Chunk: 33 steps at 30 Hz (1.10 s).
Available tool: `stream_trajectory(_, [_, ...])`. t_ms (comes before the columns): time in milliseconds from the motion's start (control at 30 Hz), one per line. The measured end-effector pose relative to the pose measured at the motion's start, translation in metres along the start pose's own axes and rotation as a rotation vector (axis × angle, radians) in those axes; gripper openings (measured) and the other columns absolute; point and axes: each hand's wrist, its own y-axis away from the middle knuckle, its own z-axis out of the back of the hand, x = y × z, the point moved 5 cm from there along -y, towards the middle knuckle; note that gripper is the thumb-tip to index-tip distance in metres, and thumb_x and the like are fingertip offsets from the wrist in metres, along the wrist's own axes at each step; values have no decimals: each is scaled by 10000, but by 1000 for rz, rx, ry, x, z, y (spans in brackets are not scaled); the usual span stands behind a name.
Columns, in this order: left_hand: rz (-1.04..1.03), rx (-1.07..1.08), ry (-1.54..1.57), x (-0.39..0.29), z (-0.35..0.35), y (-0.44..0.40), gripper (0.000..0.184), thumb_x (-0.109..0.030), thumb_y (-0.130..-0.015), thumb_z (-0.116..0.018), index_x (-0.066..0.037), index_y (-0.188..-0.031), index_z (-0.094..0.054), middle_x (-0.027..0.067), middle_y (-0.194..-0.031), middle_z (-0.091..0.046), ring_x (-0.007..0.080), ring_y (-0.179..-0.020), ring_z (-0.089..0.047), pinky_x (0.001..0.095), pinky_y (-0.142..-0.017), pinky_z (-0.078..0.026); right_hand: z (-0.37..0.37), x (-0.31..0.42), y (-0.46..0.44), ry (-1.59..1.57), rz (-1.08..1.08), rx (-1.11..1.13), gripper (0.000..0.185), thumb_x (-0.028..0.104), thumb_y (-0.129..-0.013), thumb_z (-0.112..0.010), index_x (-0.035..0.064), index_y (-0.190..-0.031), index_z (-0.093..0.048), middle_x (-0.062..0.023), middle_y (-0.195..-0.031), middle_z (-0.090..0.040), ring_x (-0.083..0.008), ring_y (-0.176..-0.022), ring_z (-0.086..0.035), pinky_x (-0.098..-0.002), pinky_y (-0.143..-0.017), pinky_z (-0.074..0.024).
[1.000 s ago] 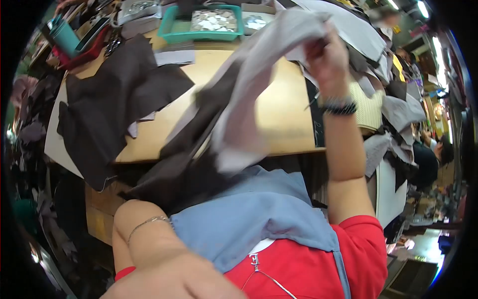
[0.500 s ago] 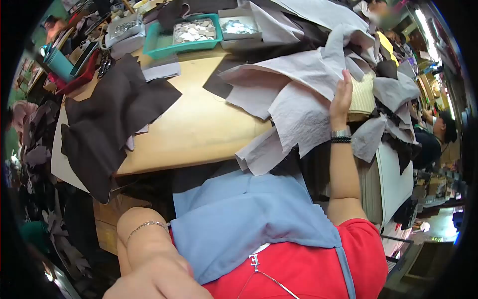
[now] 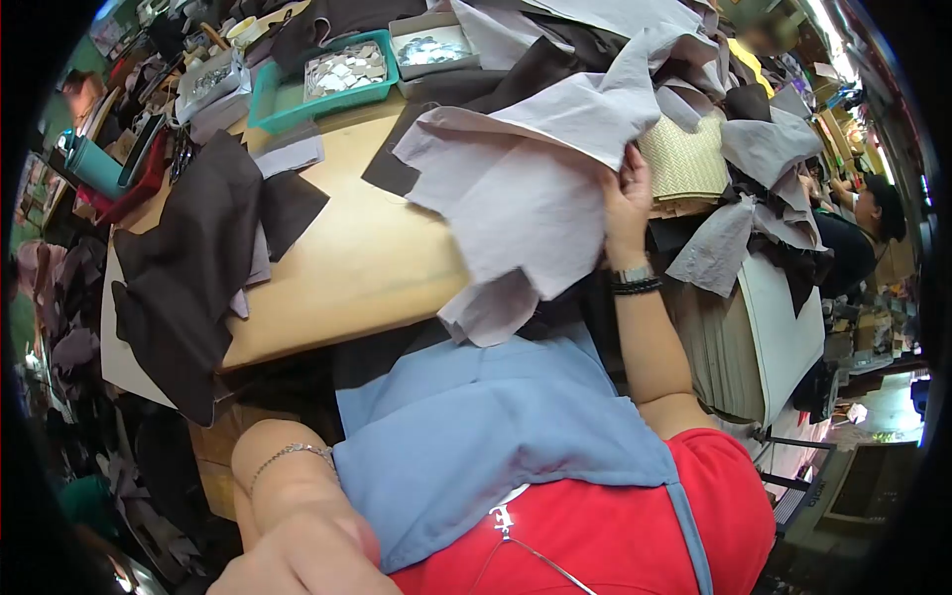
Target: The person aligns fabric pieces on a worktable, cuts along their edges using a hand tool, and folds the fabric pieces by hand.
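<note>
While the right hand [image 3: 627, 203] grasps the pale cloth's [image 3: 531, 188] right edge | cloth spreads leftward across the table [image 3: 397, 260] | left hand [image 3: 307, 555] near left, well apart, grip unclear

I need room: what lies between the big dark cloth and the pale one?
In the head view, mostly bare tabletop, with a small dark piece left and a dark corner right.

"What is the big table [image 3: 397, 273] like?"
"It is wood, smooth and yellow-brown. A brown box [image 3: 216, 461] sits low by its left side."
"Where is the light [image 3: 833, 42]?"
"Up high on the right. It is long and bright."
"And the floor [image 3: 897, 399]?"
"It looks pale and shiny, low on the right."
</note>
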Motion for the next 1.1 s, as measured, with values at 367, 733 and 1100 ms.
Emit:
stream_trajectory(367, [388, 88, -121, -4, -4, -12, 359, -92, -905, -591, -254, -1218, -522, -121, -696, -537, 59, -511, -370, 260, -489, -250, -165, 35, 94, 152, 131, 890, 531, 242, -891, -723, 21, -1337, -540, -167, -1244, -623, -248, -1108, -607, -335, -928, -478])
stream_trajectory(733, [133, 228, 1, 9, 12, -7, 297, -172, -903, -546, -305, -1164, -496, -160, -803, -517, 46, -636, -398, 260, -561, -277, -82, 4, 76, 273, 39, 582, 254, 60, -863, -700, 49, -1115, -676, -127, -1087, -697, -269, -999, -663, -355, -879, -515])
stream_trajectory(1100, [1145, 526, -1370, 167, 149, 147, 469, -223, -798, -735, -33, -1201, -590, 154, -1131, -663, 331, -1015, -643, 371, -821, -501, -40, -27, 45, 258, -31, 395, 219, 48, -929, -660, 20, -1145, -647, -18, -954, -664, -70, -817, -586, -234, -732, -476])
